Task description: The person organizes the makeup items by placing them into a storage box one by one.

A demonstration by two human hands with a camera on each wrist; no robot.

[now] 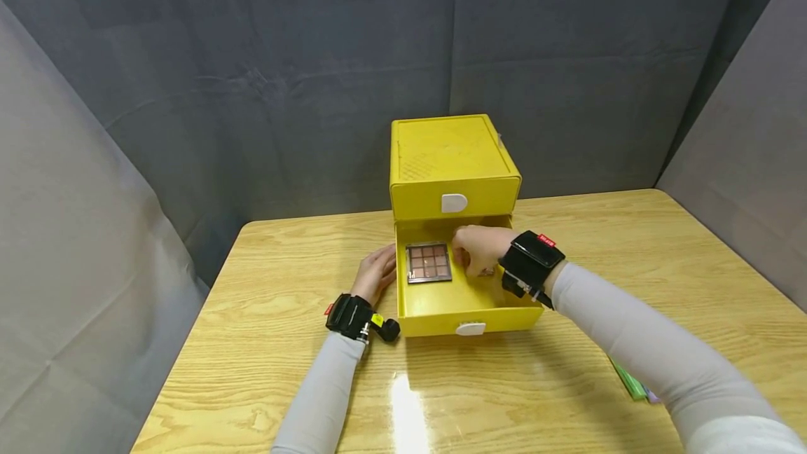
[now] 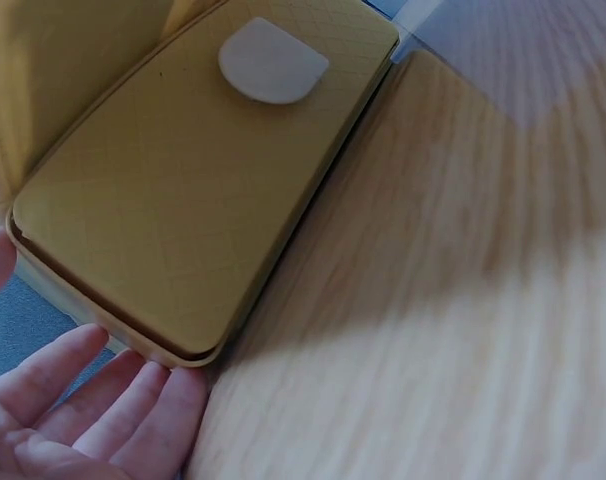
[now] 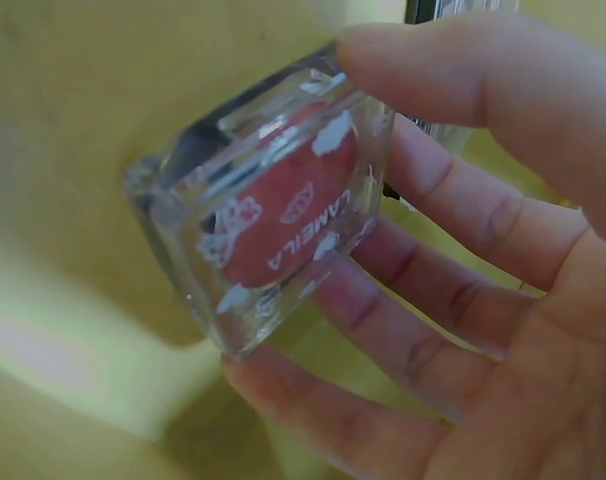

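Observation:
Inside the pulled-out drawer [image 1: 441, 300] of a yellow drawer cabinet [image 1: 450, 149], my right hand [image 1: 482, 247] pinches a clear square blush compact [image 3: 293, 200]. Its round pan is reddish pink, with white printing on the lid, and it tilts between thumb and fingers in the right wrist view. An eyeshadow palette [image 1: 429, 263] with a dark rim and several brownish pans lies at the drawer's left. My left hand [image 1: 373, 272] rests against the cabinet's left side. Its extended fingers [image 2: 133, 400] touch the edge around a closed lower drawer front [image 2: 173, 190].
The closed top drawer has a white handle [image 1: 454, 203], and the open one has a similar handle [image 1: 471, 328]. Green and purple items [image 1: 630, 378] lie on the wooden table [image 1: 284, 370], partly hidden by my right sleeve. A grey curtain [image 1: 315, 90] hangs behind.

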